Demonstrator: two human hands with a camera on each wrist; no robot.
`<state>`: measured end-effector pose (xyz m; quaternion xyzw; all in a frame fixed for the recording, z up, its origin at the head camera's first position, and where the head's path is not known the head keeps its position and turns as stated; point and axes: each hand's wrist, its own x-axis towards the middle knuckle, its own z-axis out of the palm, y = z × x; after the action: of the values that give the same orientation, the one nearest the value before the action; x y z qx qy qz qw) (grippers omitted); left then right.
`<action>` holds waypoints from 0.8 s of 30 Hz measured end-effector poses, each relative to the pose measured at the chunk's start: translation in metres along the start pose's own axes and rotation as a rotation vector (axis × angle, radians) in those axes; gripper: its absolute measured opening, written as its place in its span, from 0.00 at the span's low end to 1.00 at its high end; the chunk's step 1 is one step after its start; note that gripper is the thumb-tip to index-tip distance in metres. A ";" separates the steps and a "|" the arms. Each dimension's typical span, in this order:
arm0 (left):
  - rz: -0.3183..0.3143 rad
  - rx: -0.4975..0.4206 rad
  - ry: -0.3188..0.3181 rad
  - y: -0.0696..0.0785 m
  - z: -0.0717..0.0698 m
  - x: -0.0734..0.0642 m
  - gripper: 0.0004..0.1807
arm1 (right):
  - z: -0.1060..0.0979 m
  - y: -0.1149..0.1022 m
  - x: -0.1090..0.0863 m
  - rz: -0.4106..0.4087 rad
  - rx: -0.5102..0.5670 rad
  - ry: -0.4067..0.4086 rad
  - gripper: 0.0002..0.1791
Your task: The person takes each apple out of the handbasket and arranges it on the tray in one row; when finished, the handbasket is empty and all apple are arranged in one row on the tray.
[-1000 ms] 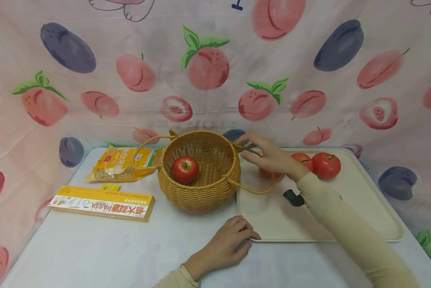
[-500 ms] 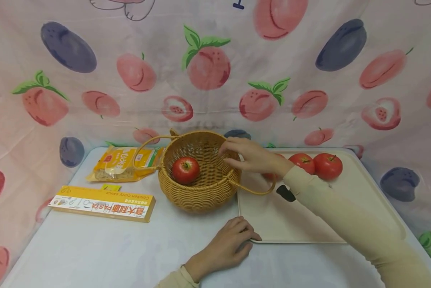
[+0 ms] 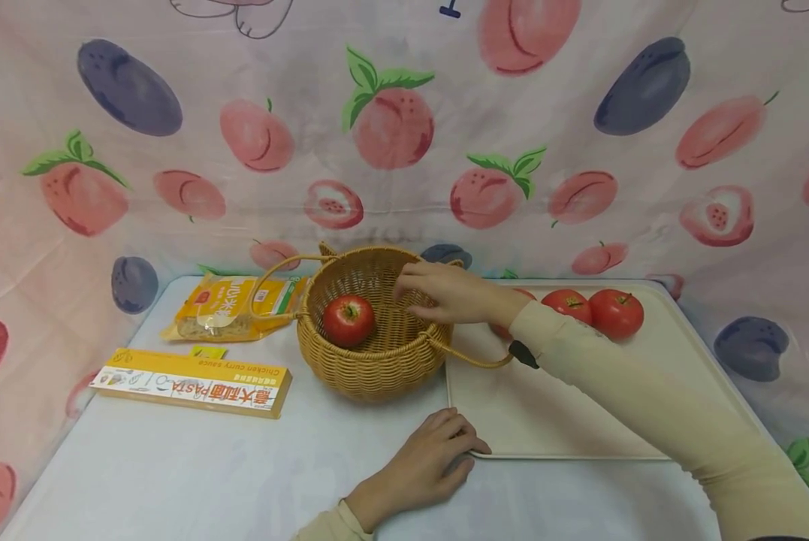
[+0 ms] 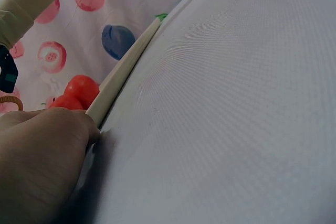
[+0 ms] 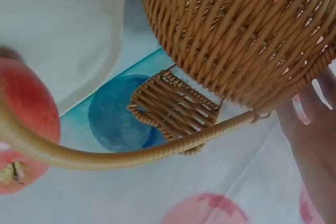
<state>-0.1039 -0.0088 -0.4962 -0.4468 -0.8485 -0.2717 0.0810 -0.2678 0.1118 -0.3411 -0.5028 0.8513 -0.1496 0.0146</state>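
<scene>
A round wicker basket [image 3: 366, 376] stands mid-table with one red apple [image 3: 348, 320] inside. My right hand [image 3: 438, 291] reaches over its right rim, fingers loosely bent above the interior and nothing seen between them. In the right wrist view, that hand [image 5: 312, 148] is beside the woven wall [image 5: 236, 35], and the looped handle [image 5: 131, 153] crosses in front. My left hand [image 3: 423, 460] rests at the near left corner of the cream tray [image 3: 546, 421]. Its fingertips touch the tray's edge, and in the left wrist view the hand [image 4: 44, 150] covers that corner.
Several red apples [image 3: 615, 314] sit at the back of the tray, one partly hidden by my right arm. Left of the basket lie a yellow food bag [image 3: 224, 308] and a pasta box [image 3: 191, 383]. A fruit-print cloth [image 3: 390, 203] hangs behind.
My right hand has moved left, from the basket's right handle to over the basket's opening. My left hand, the basket and the apple inside it have stayed put.
</scene>
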 end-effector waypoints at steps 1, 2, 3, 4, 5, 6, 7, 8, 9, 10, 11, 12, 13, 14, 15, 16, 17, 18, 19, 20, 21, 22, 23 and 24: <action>0.001 0.002 0.002 0.000 0.000 0.000 0.13 | 0.000 -0.001 0.002 -0.007 0.005 -0.012 0.12; 0.003 0.004 0.004 0.000 0.000 0.000 0.13 | 0.000 -0.002 0.004 -0.015 0.010 -0.023 0.12; 0.005 0.006 0.006 0.000 0.000 0.000 0.13 | 0.000 -0.003 0.006 -0.024 0.013 -0.037 0.13; 0.007 0.008 0.009 0.000 0.000 0.000 0.13 | 0.001 -0.004 0.008 -0.034 0.011 -0.050 0.13; 0.009 0.010 0.010 -0.001 0.000 0.000 0.13 | 0.001 -0.005 0.011 -0.042 0.009 -0.063 0.13; 0.010 0.009 0.011 -0.001 0.000 0.000 0.13 | 0.002 -0.006 0.013 -0.047 0.004 -0.079 0.14; 0.011 0.008 0.012 -0.001 0.000 0.000 0.13 | 0.003 -0.007 0.015 -0.055 0.001 -0.090 0.14; 0.012 0.008 0.013 -0.001 0.000 0.000 0.13 | 0.004 -0.008 0.018 -0.065 -0.010 -0.101 0.14; 0.014 0.007 0.014 -0.001 0.001 0.000 0.13 | 0.004 -0.009 0.020 -0.073 -0.023 -0.112 0.15; 0.015 0.007 0.015 -0.001 0.001 -0.001 0.13 | 0.005 -0.009 0.022 -0.082 -0.042 -0.122 0.15; 0.013 0.006 0.014 -0.001 0.001 -0.001 0.13 | 0.006 -0.009 0.025 -0.090 -0.062 -0.129 0.16; 0.013 0.006 0.013 -0.001 0.001 -0.001 0.13 | 0.007 -0.009 0.027 -0.099 -0.086 -0.137 0.17; 0.014 0.007 0.013 -0.001 0.001 -0.001 0.13 | 0.008 -0.010 0.029 -0.106 -0.104 -0.145 0.17; 0.013 0.006 0.011 -0.001 0.001 -0.001 0.13 | 0.008 -0.010 0.031 -0.111 -0.128 -0.155 0.19; 0.013 0.005 0.008 -0.001 0.001 -0.001 0.13 | 0.009 -0.010 0.033 -0.113 -0.145 -0.170 0.19; 0.014 0.004 0.008 -0.001 0.000 -0.001 0.13 | 0.009 -0.011 0.036 -0.110 -0.163 -0.185 0.20; 0.015 0.005 0.006 -0.002 0.000 -0.001 0.13 | 0.010 -0.012 0.038 -0.107 -0.177 -0.200 0.21; 0.017 0.006 0.005 -0.002 -0.001 -0.001 0.13 | 0.011 -0.013 0.041 -0.103 -0.183 -0.219 0.23; 0.019 0.005 0.007 -0.003 -0.001 -0.001 0.13 | 0.012 -0.014 0.043 -0.099 -0.193 -0.235 0.24; 0.019 0.005 0.008 -0.003 -0.001 -0.001 0.13 | 0.014 -0.016 0.046 -0.094 -0.197 -0.252 0.26; 0.021 0.006 0.011 -0.003 -0.001 -0.001 0.13 | 0.015 -0.017 0.048 -0.090 -0.199 -0.267 0.26; 0.021 0.006 0.012 -0.003 -0.001 -0.001 0.13 | 0.017 -0.019 0.051 -0.090 -0.199 -0.278 0.27; 0.021 0.005 0.012 -0.003 0.000 -0.001 0.13 | 0.019 -0.020 0.053 -0.091 -0.199 -0.286 0.27; 0.019 0.002 0.012 -0.003 0.000 -0.001 0.13 | 0.021 -0.021 0.055 -0.091 -0.197 -0.294 0.28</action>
<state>-0.1057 -0.0103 -0.4978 -0.4531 -0.8441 -0.2727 0.0891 -0.2731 0.0500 -0.3489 -0.5564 0.8268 0.0092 0.0828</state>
